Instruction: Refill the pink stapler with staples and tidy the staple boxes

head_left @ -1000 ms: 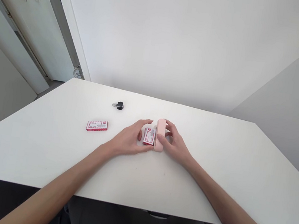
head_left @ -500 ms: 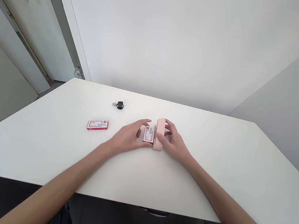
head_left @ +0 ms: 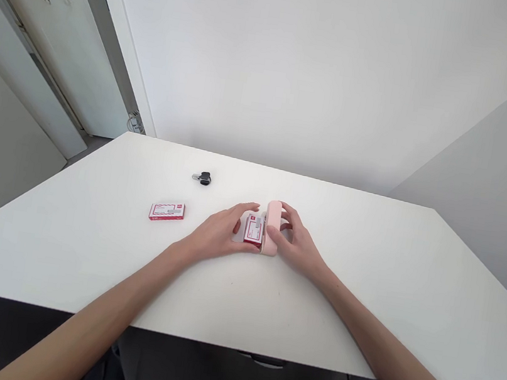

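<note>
My right hand (head_left: 298, 241) grips a pink stapler-like object (head_left: 272, 228) standing on the table, thumb on its near side and fingers behind its far right end. Just left of it is a small red-and-white box (head_left: 254, 229), pressed up close to it. Curved around that box is my left hand (head_left: 223, 229), its thumb along the near edge reaching toward the pink object and its forefinger stretched past the far edge. The other left fingers are partly hidden behind the box.
A second red-and-white box (head_left: 167, 211) lies flat to the left on the white table (head_left: 335, 310). Farther back is a small black item with a silver end (head_left: 202, 178), perhaps a key. A white wall (head_left: 290, 75) rises behind the table.
The small box appears slightly turned or tilted against the pink object. Both hands keep nearly the same place; the whole view has shifted a little.
</note>
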Available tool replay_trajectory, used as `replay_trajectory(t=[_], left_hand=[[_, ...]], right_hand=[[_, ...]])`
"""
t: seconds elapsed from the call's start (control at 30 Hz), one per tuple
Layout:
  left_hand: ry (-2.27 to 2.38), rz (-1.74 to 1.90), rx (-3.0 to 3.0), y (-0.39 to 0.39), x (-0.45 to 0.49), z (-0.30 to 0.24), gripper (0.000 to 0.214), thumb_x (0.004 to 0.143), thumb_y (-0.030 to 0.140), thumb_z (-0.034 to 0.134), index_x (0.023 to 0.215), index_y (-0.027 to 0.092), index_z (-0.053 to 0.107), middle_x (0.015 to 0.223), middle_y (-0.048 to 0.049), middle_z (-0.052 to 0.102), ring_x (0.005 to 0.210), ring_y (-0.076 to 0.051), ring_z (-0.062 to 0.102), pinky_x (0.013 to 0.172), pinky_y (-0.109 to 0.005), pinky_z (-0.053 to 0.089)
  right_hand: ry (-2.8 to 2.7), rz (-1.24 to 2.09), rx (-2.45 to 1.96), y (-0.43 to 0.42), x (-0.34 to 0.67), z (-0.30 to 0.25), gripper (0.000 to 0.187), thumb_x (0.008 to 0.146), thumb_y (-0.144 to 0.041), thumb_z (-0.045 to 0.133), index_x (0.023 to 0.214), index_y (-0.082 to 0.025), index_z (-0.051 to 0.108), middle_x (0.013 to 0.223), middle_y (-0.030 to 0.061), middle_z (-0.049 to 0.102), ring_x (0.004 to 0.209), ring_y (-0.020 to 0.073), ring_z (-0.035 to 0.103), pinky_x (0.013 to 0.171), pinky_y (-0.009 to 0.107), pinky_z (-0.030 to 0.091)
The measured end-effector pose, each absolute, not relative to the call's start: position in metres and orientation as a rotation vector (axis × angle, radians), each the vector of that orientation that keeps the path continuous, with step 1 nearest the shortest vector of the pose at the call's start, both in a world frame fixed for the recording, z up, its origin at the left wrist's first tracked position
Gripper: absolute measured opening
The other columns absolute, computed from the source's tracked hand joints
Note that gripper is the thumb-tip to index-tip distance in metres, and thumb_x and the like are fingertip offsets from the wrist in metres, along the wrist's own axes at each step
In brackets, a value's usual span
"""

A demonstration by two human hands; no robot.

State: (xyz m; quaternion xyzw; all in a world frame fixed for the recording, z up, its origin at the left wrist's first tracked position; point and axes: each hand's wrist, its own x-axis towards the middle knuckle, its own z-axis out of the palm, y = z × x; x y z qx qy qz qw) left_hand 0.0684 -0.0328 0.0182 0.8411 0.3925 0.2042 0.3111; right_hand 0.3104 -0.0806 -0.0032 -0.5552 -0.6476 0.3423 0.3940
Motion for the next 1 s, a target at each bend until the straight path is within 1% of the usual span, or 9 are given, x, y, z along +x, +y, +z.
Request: replay_trajectory(t=[0.07, 0.13, 0.23, 0.33, 0.43, 0.6, 0.7, 0.87, 1.0], left_hand=[[1.017, 0.604, 2.234, -0.035, 0.068, 0.019, 0.094, 0.08, 0.069, 0.08, 0.157, 0.034, 0.039, 0.152, -0.0092, 0.054, 0.091, -0.02, 0.066, 0.082, -0.039, 0.055], [1.009, 0.702, 2.257, -0.036, 0.066, 0.019, 0.084, 0.087, 0.066, 0.075, 0.155, 0.032, 0.039, 0.158, -0.011, 0.047, 0.096, -0.021, 0.066, 0.084, -0.04, 0.056], [1.081, 0.886, 2.322, -0.037, 0.063, 0.017, 0.057, 0.101, 0.055, 0.059, 0.149, 0.028, 0.045, 0.155, -0.0126, 0.048, 0.104, -0.022, 0.065, 0.094, -0.042, 0.056], [1.328, 1.025, 2.437, -0.035, 0.052, 0.014, 0.044, 0.105, 0.045, 0.052, 0.144, 0.024, 0.05, 0.151, -0.0154, 0.052, 0.12, -0.028, 0.062, 0.111, -0.051, 0.047], [1.601, 0.947, 2.562, -0.038, 0.031, 0.011, 0.047, 0.103, 0.043, 0.05, 0.143, 0.019, 0.054, 0.156, -0.0208, 0.048, 0.143, -0.039, 0.047, 0.119, -0.059, 0.036], [1.978, 0.666, 2.468, -0.057, -0.013, 0.009, 0.054, 0.104, 0.048, 0.042, 0.146, 0.02, 0.06, 0.171, -0.0213, 0.033, 0.157, -0.048, 0.027, 0.123, -0.07, 0.024], [2.012, 0.543, 2.365, -0.069, -0.031, 0.009, 0.058, 0.105, 0.052, 0.038, 0.151, 0.022, 0.057, 0.17, -0.0208, 0.038, 0.157, -0.046, 0.031, 0.123, -0.069, 0.026], [1.771, 0.598, 2.409, -0.084, -0.038, 0.01, 0.052, 0.106, 0.054, 0.038, 0.138, 0.022, 0.064, 0.167, -0.0155, 0.046, 0.154, -0.036, 0.041, 0.126, -0.057, 0.034], [2.007, 0.668, 2.333, -0.092, -0.033, 0.012, 0.062, 0.102, 0.06, 0.044, 0.144, 0.018, 0.061, 0.163, -0.0229, 0.042, 0.153, -0.045, 0.035, 0.124, -0.066, 0.028]], right_hand=[[-1.639, 0.872, -1.42, -0.081, 0.31, -0.003, 0.072, 0.098, -0.063, 0.061, 0.159, -0.032, 0.039, 0.152, 0.0127, 0.06, 0.114, 0.0279, 0.067, 0.102, 0.05, 0.056], [-1.634, 0.878, -1.437, -0.082, 0.31, -0.003, 0.074, 0.098, -0.065, 0.061, 0.16, -0.033, 0.038, 0.153, 0.0124, 0.059, 0.113, 0.0279, 0.068, 0.102, 0.051, 0.056], [-1.631, 0.883, -1.446, -0.083, 0.31, -0.002, 0.075, 0.098, -0.066, 0.06, 0.162, -0.034, 0.037, 0.155, 0.0121, 0.058, 0.113, 0.028, 0.068, 0.102, 0.051, 0.056], [-1.599, 0.902, -1.448, -0.084, 0.31, -0.001, 0.075, 0.101, -0.067, 0.055, 0.165, -0.033, 0.035, 0.161, 0.0123, 0.053, 0.118, 0.0291, 0.067, 0.102, 0.051, 0.056], [-1.534, 0.92, -1.442, -0.085, 0.311, -0.001, 0.073, 0.104, -0.067, 0.048, 0.167, -0.032, 0.033, 0.164, 0.0116, 0.05, 0.123, 0.0286, 0.065, 0.106, 0.05, 0.054], [-1.483, 0.921, -1.41, -0.085, 0.312, -0.002, 0.07, 0.105, -0.065, 0.046, 0.165, -0.031, 0.037, 0.161, 0.0122, 0.052, 0.125, 0.0276, 0.065, 0.11, 0.05, 0.052], [-1.494, 0.92, -1.395, -0.085, 0.312, -0.002, 0.069, 0.105, -0.064, 0.046, 0.164, -0.029, 0.037, 0.16, 0.0131, 0.053, 0.126, 0.0275, 0.065, 0.111, 0.05, 0.051], [-1.506, 0.903, -1.371, -0.086, 0.311, -0.002, 0.067, 0.105, -0.063, 0.047, 0.162, -0.027, 0.04, 0.158, 0.0144, 0.054, 0.13, 0.0283, 0.063, 0.111, 0.05, 0.05], [-1.511, 0.893, -1.35, -0.085, 0.312, -0.002, 0.066, 0.106, -0.063, 0.047, 0.161, -0.026, 0.042, 0.156, 0.0147, 0.055, 0.134, 0.0275, 0.06, 0.111, 0.048, 0.051]])
